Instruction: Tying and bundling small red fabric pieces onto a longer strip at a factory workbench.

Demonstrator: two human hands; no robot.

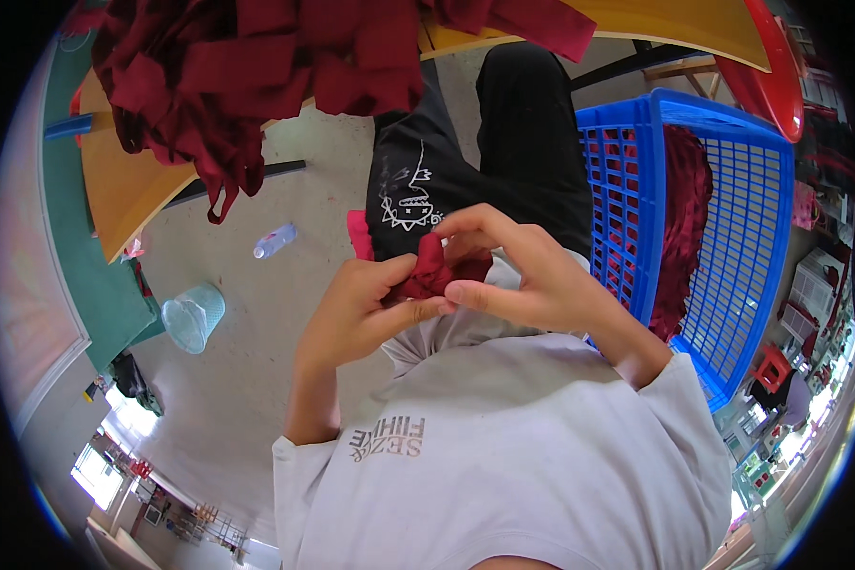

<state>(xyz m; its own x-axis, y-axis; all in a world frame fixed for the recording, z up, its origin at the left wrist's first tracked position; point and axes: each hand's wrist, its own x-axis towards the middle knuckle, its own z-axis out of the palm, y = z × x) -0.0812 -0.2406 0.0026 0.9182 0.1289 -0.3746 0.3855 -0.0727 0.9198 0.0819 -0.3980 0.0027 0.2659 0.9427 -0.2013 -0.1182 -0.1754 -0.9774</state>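
Cloth: small dark-red piece [434, 271], bunched above the lap.
Left hand [356, 313]: fingers pinch its lower edge.
Right hand [522, 275]: fingers curl over it.
Risk: a loosened pinch could drop it to the floor [256, 380], beside the blue basket [731, 247].

Your table [128, 195] has a big heap of dark red cloth [256, 66] on it. On the floor [256, 361]: a plastic bottle [275, 240], a pale bin [192, 316] and the blue basket [731, 247].

Bright, even daylight; soft shadows; strong fisheye bending, black rim.
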